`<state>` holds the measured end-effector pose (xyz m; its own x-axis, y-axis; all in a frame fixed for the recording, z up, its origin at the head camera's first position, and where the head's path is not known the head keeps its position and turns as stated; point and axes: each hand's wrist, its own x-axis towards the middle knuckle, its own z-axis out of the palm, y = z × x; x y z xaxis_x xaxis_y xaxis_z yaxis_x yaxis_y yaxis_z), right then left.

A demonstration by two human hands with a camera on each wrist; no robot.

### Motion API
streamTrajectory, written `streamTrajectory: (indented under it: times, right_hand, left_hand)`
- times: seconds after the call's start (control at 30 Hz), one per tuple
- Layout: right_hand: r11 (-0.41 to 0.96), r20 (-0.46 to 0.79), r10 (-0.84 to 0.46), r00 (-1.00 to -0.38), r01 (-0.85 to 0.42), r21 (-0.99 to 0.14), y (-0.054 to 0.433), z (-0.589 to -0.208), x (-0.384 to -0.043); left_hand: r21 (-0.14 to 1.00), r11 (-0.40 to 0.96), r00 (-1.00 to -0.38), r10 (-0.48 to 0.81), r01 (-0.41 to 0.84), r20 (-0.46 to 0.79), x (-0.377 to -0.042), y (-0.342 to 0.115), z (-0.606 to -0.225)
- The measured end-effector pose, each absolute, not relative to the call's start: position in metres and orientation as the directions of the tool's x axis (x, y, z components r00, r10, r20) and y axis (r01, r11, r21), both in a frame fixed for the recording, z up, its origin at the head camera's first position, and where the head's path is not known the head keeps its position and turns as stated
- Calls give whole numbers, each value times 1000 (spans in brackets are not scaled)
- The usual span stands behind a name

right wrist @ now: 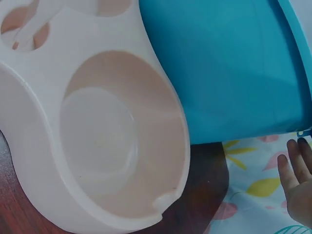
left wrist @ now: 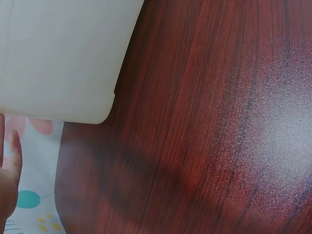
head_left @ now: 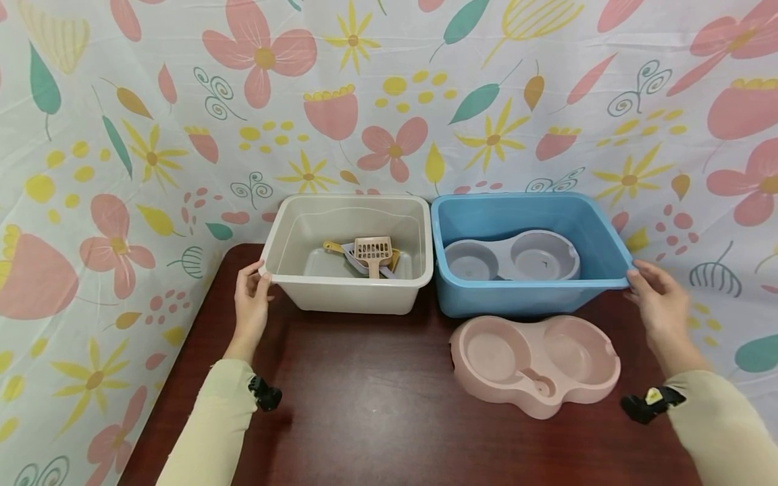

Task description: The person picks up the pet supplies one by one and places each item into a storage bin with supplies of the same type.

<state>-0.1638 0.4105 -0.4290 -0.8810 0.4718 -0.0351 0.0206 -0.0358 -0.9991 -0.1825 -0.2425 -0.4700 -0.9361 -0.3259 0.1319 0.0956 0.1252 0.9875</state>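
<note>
At the near left corner of a cream litter box (head_left: 352,297), my left hand (head_left: 250,300) pinches the rim between thumb and fingers. Inside that box lie a beige slotted litter scoop (head_left: 373,250), a lilac scoop (head_left: 351,251) and a yellow one (head_left: 333,247), overlapping. My right hand (head_left: 659,300) holds the near right rim corner of a blue litter box (head_left: 523,300), its other fingers (right wrist: 287,173) stretched out below the rim in the right wrist view. A grey double pet bowl (head_left: 501,251) rests in the blue box.
A pink double pet bowl (head_left: 535,354) stands on the dark wood table (head_left: 365,398), just in front of the blue box. Both boxes stand side by side near a flower-patterned cloth (head_left: 389,101) that covers the back and sides. The table's left edge (left wrist: 57,180) runs past the cream box.
</note>
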Motion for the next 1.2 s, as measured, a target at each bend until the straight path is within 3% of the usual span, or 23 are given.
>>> streamTrajectory:
  times: [0.2,0.37,0.53,0.73,0.93,1.2]
  right_hand:
    - [-79,-6,486,-874,-37,-996,407,-433,-162]
    - [-102,-10,533,-846,-53,-993,403,-436,-163]
    - [-107,-1,571,-821,-73,-992,400,-443,-166]
    - [-88,20,585,-810,-88,-992,400,-449,-167]
    - [-88,24,611,-791,-99,-991,402,-454,-168]
    - [-137,2,593,-805,-104,-985,402,-455,-169]
  left_hand:
    - [982,157,-930,-332,109,156,-189,-243,-483]
    - [983,141,-936,-316,117,157,-184,-238,-470]
    - [991,106,-942,-316,84,114,-175,-234,-454]
    - [989,142,-940,-332,33,79,-180,-240,-470]
    - [971,229,-940,-312,63,135,-176,-238,-473]
    - [968,218,-905,-376,122,199,-168,-237,-481]
